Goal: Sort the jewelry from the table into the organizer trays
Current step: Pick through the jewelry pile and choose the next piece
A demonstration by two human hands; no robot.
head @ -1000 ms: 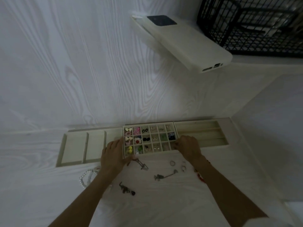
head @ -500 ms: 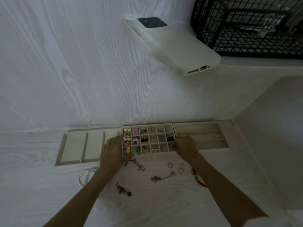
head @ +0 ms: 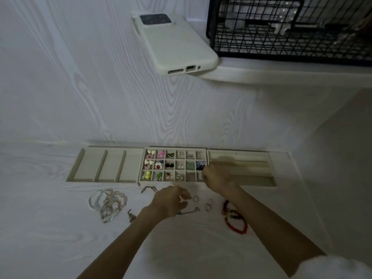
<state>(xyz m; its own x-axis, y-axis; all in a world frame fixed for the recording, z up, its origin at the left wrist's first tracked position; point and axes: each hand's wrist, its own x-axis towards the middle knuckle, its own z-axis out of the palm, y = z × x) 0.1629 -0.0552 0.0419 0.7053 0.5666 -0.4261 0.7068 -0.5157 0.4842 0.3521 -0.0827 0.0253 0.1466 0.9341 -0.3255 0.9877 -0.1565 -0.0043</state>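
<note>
White phone case (head: pixel 177 45) | unlettered | left hand (head: pixel 171 200) near ring (head: pixel 195 198)

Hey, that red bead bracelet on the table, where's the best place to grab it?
Probably pinch the red bead bracelet from above at its near loop. It lies flat, to the right of both hands, with bare table around that end.

A white phone (head: pixel 177 44) lies face down at the far side of the tabletop (head: pixel 60 77). A black wire basket (head: pixel 291 29) stands just beside it.
</note>
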